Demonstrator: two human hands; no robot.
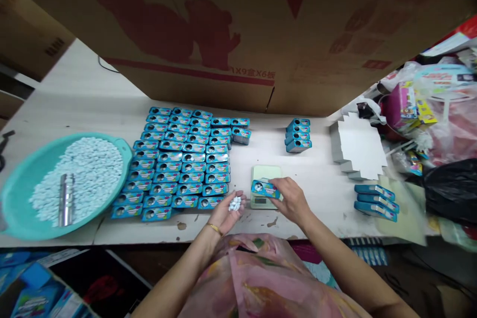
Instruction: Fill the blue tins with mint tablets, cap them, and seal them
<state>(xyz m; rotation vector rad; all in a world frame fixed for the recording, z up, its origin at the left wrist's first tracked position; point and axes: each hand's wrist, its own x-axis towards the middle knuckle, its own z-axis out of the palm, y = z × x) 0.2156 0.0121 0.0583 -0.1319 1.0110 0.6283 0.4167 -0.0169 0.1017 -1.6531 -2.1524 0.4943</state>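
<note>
- Where the pale, scuffed table (320,194) met a wall of printed brown cardboard (238,35), rows of small blue tins (182,164) lay packed edge to edge.
- At the left, a round turquoise basin (22,184) held a heap of white tablets (93,169) and a shiny metal scoop (66,198).
- Cupped palm-up, the left hand (227,213) held a small pile of white candies (234,203).
- Fingers of the right hand (292,201) pinched one blue tin (265,189) above a flat pale-green scale (264,186).
- Further right lay a white notched cardboard tray (357,146), stacked blue lids (376,201) and crinkled plastic bags (447,129).
</note>
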